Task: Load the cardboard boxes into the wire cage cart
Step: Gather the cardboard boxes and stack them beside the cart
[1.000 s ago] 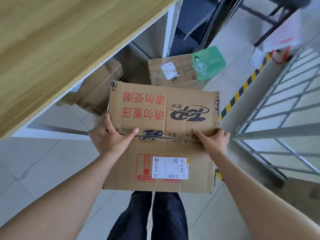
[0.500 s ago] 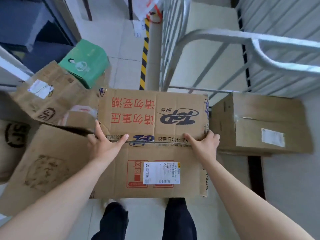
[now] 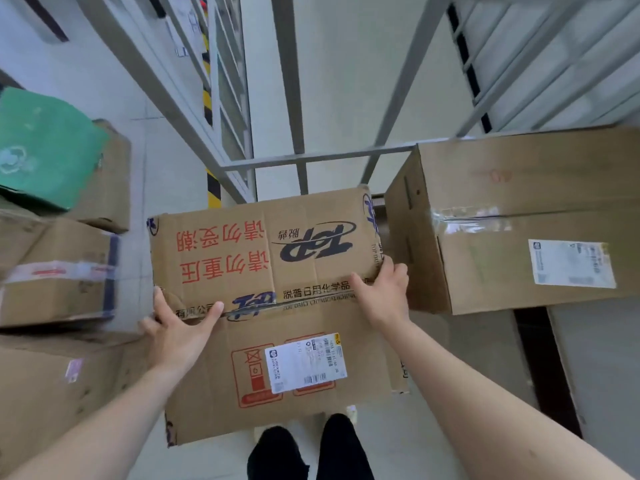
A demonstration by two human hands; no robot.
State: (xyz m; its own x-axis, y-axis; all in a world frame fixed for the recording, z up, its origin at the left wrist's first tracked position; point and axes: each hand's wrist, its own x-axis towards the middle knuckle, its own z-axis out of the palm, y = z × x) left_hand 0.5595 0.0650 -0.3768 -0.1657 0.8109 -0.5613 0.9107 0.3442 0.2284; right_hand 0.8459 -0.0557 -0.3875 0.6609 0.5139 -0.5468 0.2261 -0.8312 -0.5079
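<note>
Currently both hands grip one cardboard box (image 3: 270,271), carried flat in front of me above my dark trouser legs (image 3: 311,452). Left hand (image 3: 176,336): thumb laid across the top face along the taped seam, fingers curled round the left edge. Right hand (image 3: 384,296): thumb on the top face, fingers wrapped over the right edge near the far corner. The box bears red characters, a dark blue logo and a white shipping label (image 3: 304,362) on the near flap. Its far edge sits close to the low grey rail of the wire cage cart (image 3: 311,157); whether they touch, I cannot tell. A larger box (image 3: 519,220) with its own white label lies just right of the carried one, apparently on the cart's base. To my left, well outside the cart, stand further brown boxes (image 3: 55,271), blurred, with a green box (image 3: 45,147) resting on top of them
</note>
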